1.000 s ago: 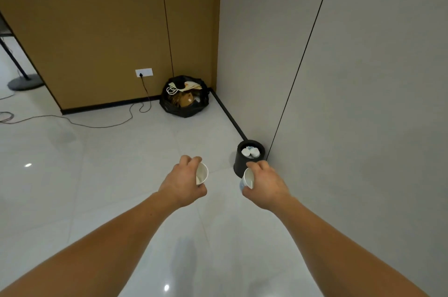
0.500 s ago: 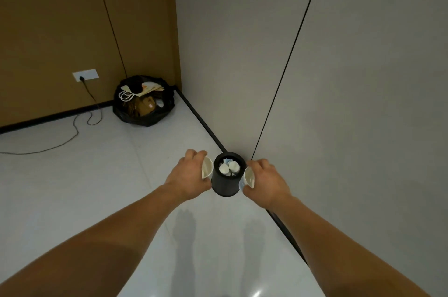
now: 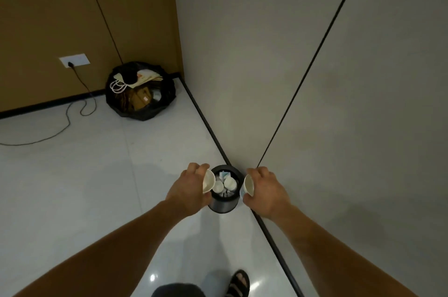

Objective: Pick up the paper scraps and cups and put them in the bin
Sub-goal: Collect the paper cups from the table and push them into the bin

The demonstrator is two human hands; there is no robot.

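A small black bin [image 3: 223, 207] stands on the floor against the grey wall. Inside it lie two white cups [image 3: 224, 184] and some crumpled paper scraps [image 3: 223, 174]. My left hand [image 3: 188, 189] grips a white paper cup [image 3: 208, 181], tipped with its mouth toward the bin, at the bin's left rim. My right hand [image 3: 265, 191] grips another white paper cup [image 3: 248, 186], tipped toward the bin at its right rim. Both cups are held just above the rim.
A black rubbish bag [image 3: 140, 92] full of paper bags and cardboard sits in the far corner. A wall socket [image 3: 74, 60] has a cable [image 3: 60, 124] trailing over the white tiled floor. The grey wall [image 3: 315, 78] runs close on the right. My sandalled foot [image 3: 237, 283] is below.
I have stepped closer to the bin. Both hands carried their cups from in front of it to either side of its rim, and now sit over it.
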